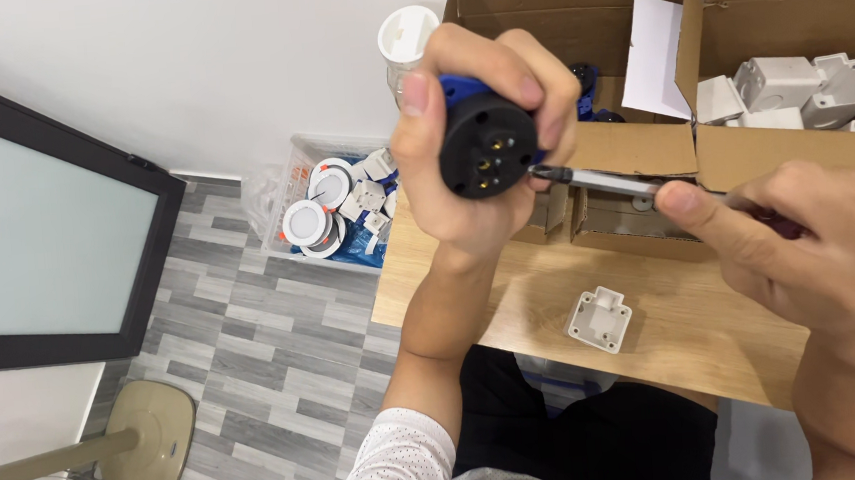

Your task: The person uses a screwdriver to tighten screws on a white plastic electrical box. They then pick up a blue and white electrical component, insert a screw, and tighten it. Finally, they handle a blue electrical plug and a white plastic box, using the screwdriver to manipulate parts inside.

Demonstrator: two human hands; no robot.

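Observation:
My left hand (464, 182) is raised in front of me, gripping a round black plug (486, 146) with a blue back part, its face with brass contacts turned toward me. My right hand (799, 244) holds a screwdriver (599, 182), whose tip touches the plug's right edge. Below them, on the wooden table (674, 323), lies a small white plastic housing (600, 319).
An open cardboard box (642, 145) at the table's back holds white plastic parts (798, 89). A clear bin (330, 207) of round white fittings sits on the grey plank floor. A dark-framed panel (35, 217) leans at the left; a fan base (150, 435) stands below.

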